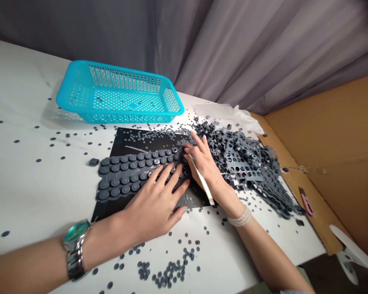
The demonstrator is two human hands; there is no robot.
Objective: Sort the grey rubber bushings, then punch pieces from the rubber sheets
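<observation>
A dark grey sheet (116,179) with rows of round raised parts lies over a black mat (106,210). Flat on its right part rests my left hand (159,196), fingers spread. My right hand (202,163) is at the sheet's right end, its fingers partly curled round a thin white stick-like tool (205,183) that slants down toward the wrist. The tool's tip is hidden by the fingers. Just right of my right hand is a heap of dark perforated sheets and loose pieces (242,159).
Behind the mat stands a turquoise basket (122,116) with a few small discs in it. Small dark discs (168,273) are scattered over the white table (24,171). A clear plastic bag (245,118) lies behind the heap. A pink-handled cutter (307,203) is at the right on cardboard.
</observation>
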